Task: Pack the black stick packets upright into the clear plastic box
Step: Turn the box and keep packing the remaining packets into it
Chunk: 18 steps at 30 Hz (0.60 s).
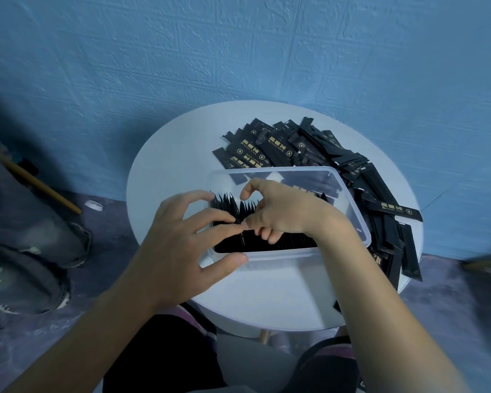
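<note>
Where the left hand (182,231) meets the box (349,194), its fingers are spread: the thumb presses the outside of the near wall, and the fingertips rest on the tops of the packets (227,205) standing at the box's left end. The right hand (281,211) is inside the box, touching the left fingertips. Its thumb is raised and its fingers curl down onto the packet row; whether they pinch a packet cannot be told. The step in hand appears to be seating and squaring the upright row, not fetching. The box holds a dense row of packets on end along the near side and left end, while the far right part shows no standing packets. A large loose pile (295,146) lies flat on the table (167,171), touching the box's far and right sides, so the task is judged well short of done. The next move likely calls for one hand to brace the row against toppling while the other draws packets from the pile and sets them on end in the open part.
</note>
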Tool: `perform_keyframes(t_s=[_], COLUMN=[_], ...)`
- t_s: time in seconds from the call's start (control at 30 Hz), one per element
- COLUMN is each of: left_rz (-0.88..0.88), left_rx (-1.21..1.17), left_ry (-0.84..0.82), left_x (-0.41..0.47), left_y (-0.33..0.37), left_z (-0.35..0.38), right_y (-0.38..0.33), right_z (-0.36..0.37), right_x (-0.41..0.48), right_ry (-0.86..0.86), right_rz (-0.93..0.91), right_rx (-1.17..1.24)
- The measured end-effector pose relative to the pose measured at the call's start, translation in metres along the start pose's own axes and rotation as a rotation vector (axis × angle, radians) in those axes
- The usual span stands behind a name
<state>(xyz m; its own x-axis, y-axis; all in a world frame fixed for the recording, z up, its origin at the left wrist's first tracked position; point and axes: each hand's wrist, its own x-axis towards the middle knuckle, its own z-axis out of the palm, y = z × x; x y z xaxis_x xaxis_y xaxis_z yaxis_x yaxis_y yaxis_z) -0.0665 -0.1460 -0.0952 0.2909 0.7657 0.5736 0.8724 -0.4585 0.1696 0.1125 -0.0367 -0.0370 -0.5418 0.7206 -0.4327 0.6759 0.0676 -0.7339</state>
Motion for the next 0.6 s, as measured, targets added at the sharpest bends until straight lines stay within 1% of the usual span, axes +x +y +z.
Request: perform_keyframes(t_s=[0.1,0.23,0.37,0.5,0.6], left_rz=[0.000,0.010,0.006,0.000,-0.004], left_rx=[0.000,0.023,0.019,0.007,-0.007], left_ry=[-0.023,-0.078,-0.109,-0.109,-0.101], left_x=[0.002,0.006,0.009,0.009,0.008], left_y=[-0.001,-0.003,-0.004,-0.005,-0.004], left_z=[-0.003,-0.006,-0.006,-0.005,-0.003], right_y=[0.003,0.003,-0.001,-0.003,-0.001], right_z=[-0.001,-0.002,-0.003,0.003,0.004], right_x=[-0.001,-0.003,0.003,0.007,0.009], right_ry=[0.034,0.035,0.107,0.065,0.066], right_rz=[0.006,-0.044,-0.094,-0.057,-0.034], right_rx=[-0.059,-0.011,-0.019,-0.066,-0.067])
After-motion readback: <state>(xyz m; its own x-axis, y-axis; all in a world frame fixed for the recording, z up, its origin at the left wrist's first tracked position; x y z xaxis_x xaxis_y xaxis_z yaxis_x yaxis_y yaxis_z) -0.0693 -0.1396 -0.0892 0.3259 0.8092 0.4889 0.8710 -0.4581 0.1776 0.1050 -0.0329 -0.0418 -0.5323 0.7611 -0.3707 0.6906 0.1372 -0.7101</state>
